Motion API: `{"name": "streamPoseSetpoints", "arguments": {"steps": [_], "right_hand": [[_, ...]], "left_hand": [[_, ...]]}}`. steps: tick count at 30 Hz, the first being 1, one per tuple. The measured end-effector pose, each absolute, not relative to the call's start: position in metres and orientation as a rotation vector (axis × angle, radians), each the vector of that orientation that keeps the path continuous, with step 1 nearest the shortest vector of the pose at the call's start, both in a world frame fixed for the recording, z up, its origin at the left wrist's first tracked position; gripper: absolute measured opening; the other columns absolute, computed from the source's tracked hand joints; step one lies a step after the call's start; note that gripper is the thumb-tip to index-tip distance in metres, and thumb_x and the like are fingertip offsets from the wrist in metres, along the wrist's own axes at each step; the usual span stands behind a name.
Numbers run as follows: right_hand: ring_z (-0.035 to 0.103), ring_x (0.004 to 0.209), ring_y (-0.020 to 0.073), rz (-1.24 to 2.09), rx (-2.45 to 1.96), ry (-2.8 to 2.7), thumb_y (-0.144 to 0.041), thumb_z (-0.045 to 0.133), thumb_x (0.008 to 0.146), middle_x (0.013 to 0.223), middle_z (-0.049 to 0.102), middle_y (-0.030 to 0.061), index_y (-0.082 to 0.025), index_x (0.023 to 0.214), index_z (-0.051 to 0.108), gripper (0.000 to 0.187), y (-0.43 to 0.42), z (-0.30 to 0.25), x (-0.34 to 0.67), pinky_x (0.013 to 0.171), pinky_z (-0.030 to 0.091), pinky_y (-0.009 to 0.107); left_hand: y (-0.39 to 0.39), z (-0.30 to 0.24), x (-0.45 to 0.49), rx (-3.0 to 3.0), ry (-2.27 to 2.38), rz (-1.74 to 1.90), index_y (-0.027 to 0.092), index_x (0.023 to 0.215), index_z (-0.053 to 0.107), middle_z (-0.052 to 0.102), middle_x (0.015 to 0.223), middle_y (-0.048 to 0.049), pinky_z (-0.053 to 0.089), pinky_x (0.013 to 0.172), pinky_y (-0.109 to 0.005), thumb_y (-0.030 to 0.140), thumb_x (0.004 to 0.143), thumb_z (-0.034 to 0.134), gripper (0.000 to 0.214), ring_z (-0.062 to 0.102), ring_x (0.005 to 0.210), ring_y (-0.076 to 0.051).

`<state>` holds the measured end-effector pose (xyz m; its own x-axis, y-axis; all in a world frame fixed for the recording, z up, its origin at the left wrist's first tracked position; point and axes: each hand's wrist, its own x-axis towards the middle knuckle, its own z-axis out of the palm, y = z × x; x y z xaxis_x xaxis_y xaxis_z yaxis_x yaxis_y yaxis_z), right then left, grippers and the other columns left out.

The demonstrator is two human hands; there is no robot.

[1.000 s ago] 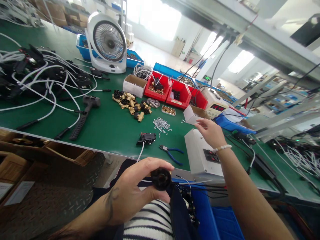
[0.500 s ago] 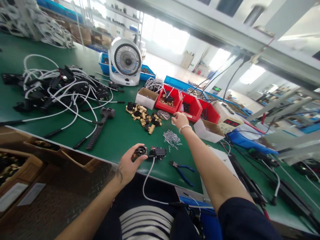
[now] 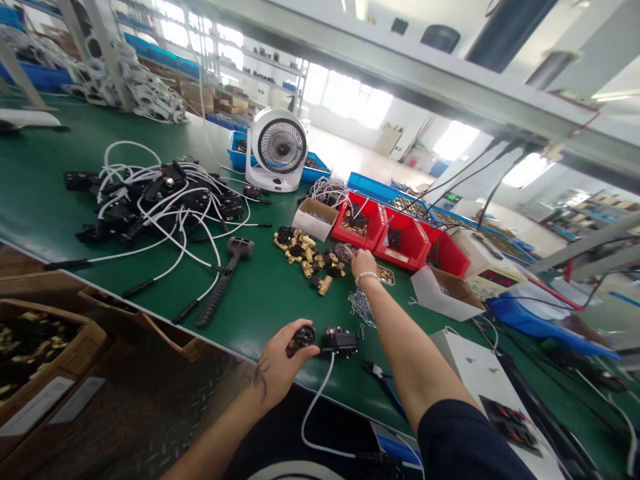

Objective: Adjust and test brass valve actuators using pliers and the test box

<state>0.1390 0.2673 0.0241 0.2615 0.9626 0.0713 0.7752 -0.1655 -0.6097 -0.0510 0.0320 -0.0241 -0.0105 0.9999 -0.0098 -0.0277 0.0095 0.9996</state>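
Note:
My left hand [image 3: 283, 360] is closed around a black round fitting [image 3: 305, 335], its ringed open end facing up. Just right of it, a black switch box [image 3: 341, 342] with a white cable lies on the green bench. My right hand [image 3: 364, 265] reaches to the far side, fingertips pinched together at a small pile of thin metal rings [image 3: 344, 251]; whatever is between them is hidden. A shallow tray of small copper-coloured parts [image 3: 385, 274] is beside that wrist. Silver wire clips [image 3: 361, 307] lie below it, and brass fittings [image 3: 307, 257] to its left.
Blue-handled cutters [image 3: 383, 380] lie partly under my right forearm. A hammer [image 3: 220, 280] and a heap of white-cabled black parts [image 3: 170, 193] occupy the left. Red bins [image 3: 400, 243], cardboard boxes [image 3: 315, 220] and a white fan [image 3: 277, 150] line the back.
My right hand has shifted from the small copper-parts tray leftward to the ring pile. The left hand still holds the fitting. The whole view has swung, moving the bench rightward and down.

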Motion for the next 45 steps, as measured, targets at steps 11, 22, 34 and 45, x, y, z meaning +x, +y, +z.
{"name": "streamPoseSetpoints", "arguments": {"steps": [11,22,34,45], "right_hand": [[0.058,0.069,0.0075,0.918,-1.356,-1.076,-0.008,0.043,0.086,0.087,0.060,-0.0001,-0.018,0.104,0.051,0.022,0.141,0.108,0.139,0.071,0.052,0.023],[0.050,0.054,0.0102,0.624,-1.220,-1.904,-0.037,0.048,0.098,0.067,0.054,-0.0039,-0.030,0.115,0.054,0.020,-0.047,0.143,0.163,0.046,0.038,0.019],[0.055,0.056,0.0115,0.045,-1.071,-2.295,-0.025,0.047,0.099,0.066,0.060,0.0002,-0.020,0.103,0.061,0.015,-0.076,0.154,0.167,0.053,0.042,0.023],[0.052,0.048,0.0088,0.106,-1.034,-2.339,-0.021,0.046,0.099,0.057,0.061,-0.0019,-0.017,0.089,0.067,0.024,-0.072,0.142,0.162,0.048,0.039,0.021]], "left_hand": [[0.018,-0.004,-0.051,1.108,0.995,1.333,0.019,0.114,0.064,0.071,0.109,-0.0069,0.056,0.089,-0.031,0.043,0.078,0.073,0.045,0.069,0.097,-0.022],[-0.030,0.058,-0.042,1.644,0.577,1.365,0.033,0.127,0.055,0.065,0.116,0.0013,0.044,0.102,-0.022,0.025,0.081,0.076,0.051,0.060,0.113,-0.016],[-0.043,0.072,-0.024,1.916,0.594,1.187,0.031,0.127,0.051,0.065,0.108,0.0021,0.047,0.089,-0.013,0.047,0.084,0.067,0.048,0.064,0.098,-0.011],[-0.046,0.075,-0.023,1.900,0.534,1.082,0.030,0.123,0.051,0.067,0.105,0.0012,0.051,0.085,-0.017,0.038,0.085,0.071,0.044,0.064,0.096,-0.014]]}}
